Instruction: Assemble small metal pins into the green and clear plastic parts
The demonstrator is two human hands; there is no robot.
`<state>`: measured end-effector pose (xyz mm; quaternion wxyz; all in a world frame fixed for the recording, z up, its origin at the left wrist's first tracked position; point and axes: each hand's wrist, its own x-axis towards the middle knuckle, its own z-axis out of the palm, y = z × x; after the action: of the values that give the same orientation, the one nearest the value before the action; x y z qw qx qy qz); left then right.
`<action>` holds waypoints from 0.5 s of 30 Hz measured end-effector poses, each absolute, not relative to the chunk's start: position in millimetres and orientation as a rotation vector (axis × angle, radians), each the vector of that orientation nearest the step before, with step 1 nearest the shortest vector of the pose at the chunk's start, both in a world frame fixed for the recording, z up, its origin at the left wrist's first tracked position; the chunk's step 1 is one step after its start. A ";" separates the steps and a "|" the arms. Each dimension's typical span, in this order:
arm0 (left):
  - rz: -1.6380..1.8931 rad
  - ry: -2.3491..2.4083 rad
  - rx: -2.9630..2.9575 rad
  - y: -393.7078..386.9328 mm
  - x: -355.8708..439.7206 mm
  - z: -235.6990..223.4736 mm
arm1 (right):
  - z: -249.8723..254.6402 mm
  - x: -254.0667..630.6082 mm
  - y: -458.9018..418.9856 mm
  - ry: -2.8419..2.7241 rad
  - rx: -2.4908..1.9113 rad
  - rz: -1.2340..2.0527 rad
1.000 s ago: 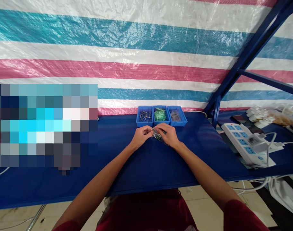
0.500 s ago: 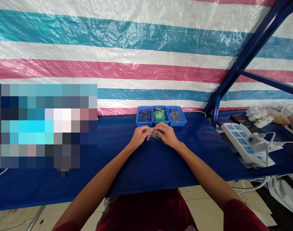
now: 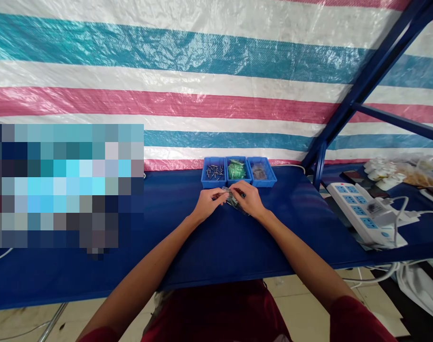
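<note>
My left hand (image 3: 211, 203) and my right hand (image 3: 250, 199) meet at the middle of the blue table, with fingers curled. Between them they hold a small green-and-metal part (image 3: 232, 201), mostly hidden by my fingers, so its exact kind is unclear. Just beyond my hands stand several blue plastic bins. The left bin (image 3: 212, 183) holds metal pins or screws, the middle bin (image 3: 238, 181) holds green pieces, and the right bin (image 3: 264, 181) holds small dark pieces.
A white power strip (image 3: 362, 213) with cables lies at the right, with white plugs (image 3: 378, 173) and a plastic bag (image 3: 412, 173) behind it. A blue steel frame (image 3: 366, 90) and a striped tarp (image 3: 188, 71) rise behind the table. A pixelated patch (image 3: 60, 185) covers the left.
My hands have closed in slightly around the small part. A hand at the far right edge, seen half a second ago, has left the view.
</note>
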<state>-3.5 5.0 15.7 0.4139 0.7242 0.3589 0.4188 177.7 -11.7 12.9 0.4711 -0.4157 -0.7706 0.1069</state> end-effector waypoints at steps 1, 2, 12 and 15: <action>1.027 0.897 1.787 4.9 -3.0 15.9 | 13.1 177.7 -11.9 -1.884 -1.009 0.262; 1.011 0.890 1.746 5.0 -2.8 16.3 | 13.1 177.7 -12.3 -1.879 -0.998 0.267; 1.029 0.832 1.561 8.9 -5.6 19.3 | 9.1 178.7 -11.1 -1.984 -0.848 0.321; 1.034 0.861 1.568 8.1 -3.5 16.1 | 8.1 178.2 -9.3 -1.973 -0.860 0.291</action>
<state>-3.5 8.1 16.1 0.5123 0.6517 0.3580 0.4297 178.2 -9.3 8.1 0.4661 -0.3503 -0.8037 0.1185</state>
